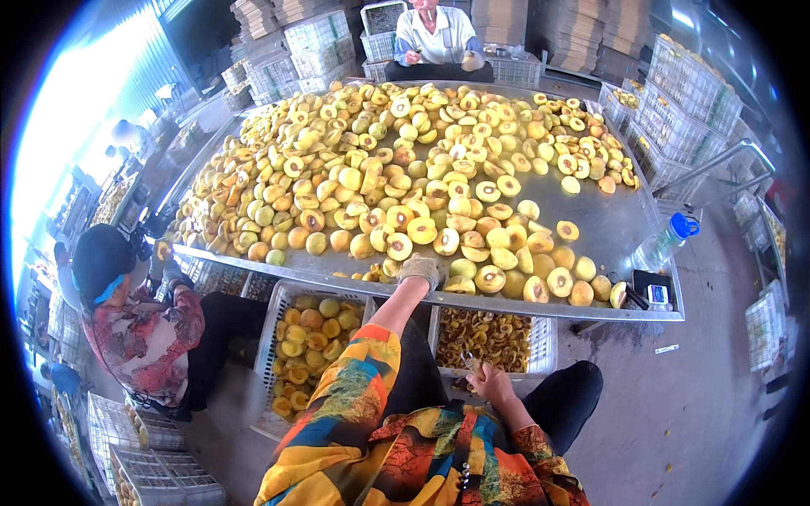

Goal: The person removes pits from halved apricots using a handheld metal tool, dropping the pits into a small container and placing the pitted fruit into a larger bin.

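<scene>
My left hand (419,271), in a pale work glove, reaches over the near rim of the metal table (342,279). Halved peaches (422,230) lie right at its fingertips; the glove hides whether it grips one. My right hand (490,383) is bare and closed around the handle of a small pitting tool (469,360) with a metal loop end. Below that tool is a white plastic crate (544,345) of brown pits and scraps (484,338). To the left of my left forearm, another white crate (268,354) holds peach halves with hollow centres (314,338).
A blue-capped bottle (661,243) and a dark phone (652,284) occupy the table's right corner. One co-worker (145,335) sits close at left, another person (436,38) across the table. Stacked crates (683,107) stand at right, more crates (164,474) at lower left.
</scene>
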A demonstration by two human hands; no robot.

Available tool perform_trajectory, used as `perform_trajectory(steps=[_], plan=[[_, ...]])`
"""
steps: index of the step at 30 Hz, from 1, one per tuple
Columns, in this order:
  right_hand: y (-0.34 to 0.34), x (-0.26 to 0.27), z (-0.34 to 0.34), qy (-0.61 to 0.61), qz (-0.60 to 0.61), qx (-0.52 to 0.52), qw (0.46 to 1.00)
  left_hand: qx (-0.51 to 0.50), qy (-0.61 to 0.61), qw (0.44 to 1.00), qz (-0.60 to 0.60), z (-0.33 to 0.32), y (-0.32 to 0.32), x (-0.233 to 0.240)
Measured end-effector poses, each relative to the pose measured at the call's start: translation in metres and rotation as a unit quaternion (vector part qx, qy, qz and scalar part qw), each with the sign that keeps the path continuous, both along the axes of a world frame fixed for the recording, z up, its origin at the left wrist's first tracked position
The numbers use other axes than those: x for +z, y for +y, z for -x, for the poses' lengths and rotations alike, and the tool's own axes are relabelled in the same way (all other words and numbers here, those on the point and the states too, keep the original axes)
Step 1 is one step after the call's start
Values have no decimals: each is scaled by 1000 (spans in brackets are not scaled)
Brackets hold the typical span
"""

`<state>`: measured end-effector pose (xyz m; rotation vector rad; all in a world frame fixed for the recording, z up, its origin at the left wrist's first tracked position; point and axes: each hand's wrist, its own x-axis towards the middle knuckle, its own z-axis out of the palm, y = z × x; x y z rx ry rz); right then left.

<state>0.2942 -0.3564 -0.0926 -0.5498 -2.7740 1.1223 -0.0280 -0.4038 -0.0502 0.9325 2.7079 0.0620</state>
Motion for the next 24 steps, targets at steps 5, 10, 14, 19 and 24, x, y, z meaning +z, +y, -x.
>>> perform_trajectory(steps=[5, 10, 14, 19, 24], plan=[[5, 14, 11, 82, 82, -94, 989, 35, 54, 976, -207, -44, -16, 60], [0, 81, 40, 159, 485, -138, 849, -72, -150, 829, -534, -107, -42, 42], [2, 65, 56, 197, 490, -127, 840, -96, -107, 889, -435, -170, -49, 93], [-1, 111, 49, 142, 519, -97, 837, 137, -450, 567, -676, -168, -50, 35], [2, 104, 66, 210, 218, -53, 952, 298, -685, 423, -513, -162, -54, 56]])
